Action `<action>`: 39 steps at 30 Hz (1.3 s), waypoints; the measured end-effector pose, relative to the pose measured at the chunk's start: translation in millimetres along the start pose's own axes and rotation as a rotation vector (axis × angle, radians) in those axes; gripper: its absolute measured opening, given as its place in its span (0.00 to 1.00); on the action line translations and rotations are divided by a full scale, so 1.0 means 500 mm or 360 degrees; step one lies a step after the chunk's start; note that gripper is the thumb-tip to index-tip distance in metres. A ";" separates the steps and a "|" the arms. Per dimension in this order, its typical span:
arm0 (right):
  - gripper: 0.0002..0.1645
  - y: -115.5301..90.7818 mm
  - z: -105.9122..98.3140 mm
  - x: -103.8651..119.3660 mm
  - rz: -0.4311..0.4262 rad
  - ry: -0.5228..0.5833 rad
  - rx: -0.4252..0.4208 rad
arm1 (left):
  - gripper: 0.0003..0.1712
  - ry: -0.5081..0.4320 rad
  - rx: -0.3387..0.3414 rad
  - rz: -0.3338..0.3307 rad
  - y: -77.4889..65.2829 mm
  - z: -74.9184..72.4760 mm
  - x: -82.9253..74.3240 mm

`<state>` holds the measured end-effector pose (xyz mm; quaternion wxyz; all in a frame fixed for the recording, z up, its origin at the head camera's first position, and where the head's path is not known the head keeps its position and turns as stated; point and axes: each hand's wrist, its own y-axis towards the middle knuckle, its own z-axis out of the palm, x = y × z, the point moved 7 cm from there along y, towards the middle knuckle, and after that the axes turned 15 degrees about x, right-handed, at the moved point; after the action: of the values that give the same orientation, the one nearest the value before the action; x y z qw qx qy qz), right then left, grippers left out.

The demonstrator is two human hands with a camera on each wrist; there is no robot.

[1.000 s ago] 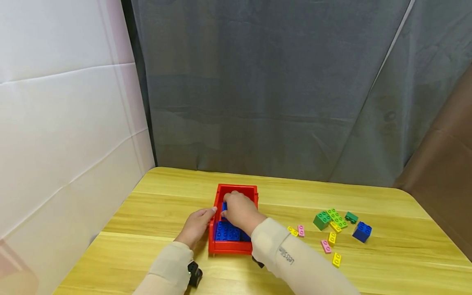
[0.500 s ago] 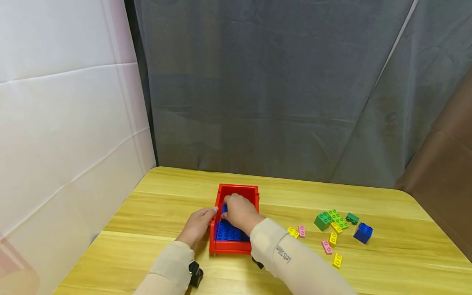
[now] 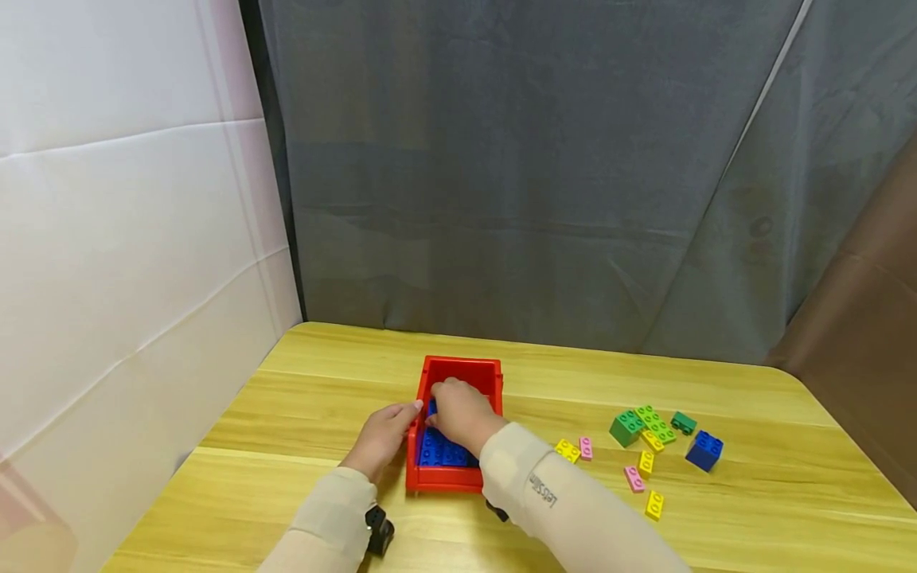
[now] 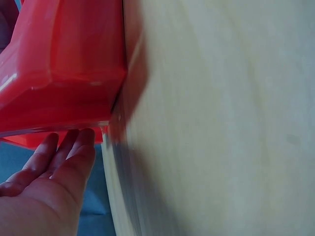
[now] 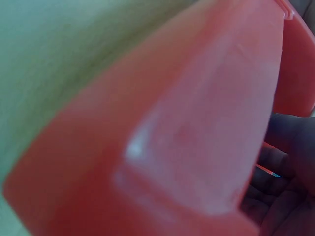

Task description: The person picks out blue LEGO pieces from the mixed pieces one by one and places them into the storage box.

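A red plastic bin (image 3: pixel 446 479) stands on the table with blue toy building bricks (image 3: pixel 442 452) lying studs up in its near part. My right hand (image 3: pixel 464 412) reaches down inside, thumb and fingers curled on a blue building brick (image 3: pixel 431 408) by the left wall; most of that brick is hidden. Past the bin's wall in the right wrist view, the right hand (image 5: pixel 283 172) shows only partly. My left hand (image 3: pixel 381 436) steadies the bin from outside, thumb tip at the left rim. In the left wrist view its extended fingers (image 4: pixel 74 157) meet the red side wall.
Right of the bin lie loose bricks: green (image 3: pixel 626 428), lime (image 3: pixel 655 424), blue (image 3: pixel 704 451), several yellow (image 3: pixel 654 505) and pink (image 3: pixel 634 479), plus a small green wheeled piece (image 3: pixel 683 422). A grey curtain (image 3: pixel 501 199) hangs behind the table (image 3: pixel 344 354).
The right hand has shifted slightly left with the blue brick, which now sits closer to the bricks in the near part. The left hand has stayed at the bin's side.
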<state>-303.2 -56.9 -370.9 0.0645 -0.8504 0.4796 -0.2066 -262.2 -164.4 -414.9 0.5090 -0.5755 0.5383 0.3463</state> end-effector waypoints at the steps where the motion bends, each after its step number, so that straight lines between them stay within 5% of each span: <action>1: 0.20 0.001 0.001 0.000 -0.0001 -0.0008 0.0001 | 0.28 0.0002 -0.0001 -0.0002 0.000 0.000 0.000; 18: 0.17 0.009 0.008 0.010 0.0004 -0.0121 0.0036 | 0.28 -0.0011 0.0004 -0.0007 0.000 0.000 0.001; 31: 0.28 0.002 0.014 0.003 0.0005 -0.0056 0.0134 | 0.27 -0.0030 0.0007 0.0024 0.002 0.003 0.003; 39: 0.33 -0.029 -0.026 0.010 -0.0073 -0.0072 0.0057 | 0.27 -0.0064 -0.0005 0.0036 0.001 0.003 0.003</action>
<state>-294.8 -52.3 -353.2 0.0857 -0.8644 0.4546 -0.1973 -262.4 -163.4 -416.6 0.5149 -0.5630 0.5339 0.3645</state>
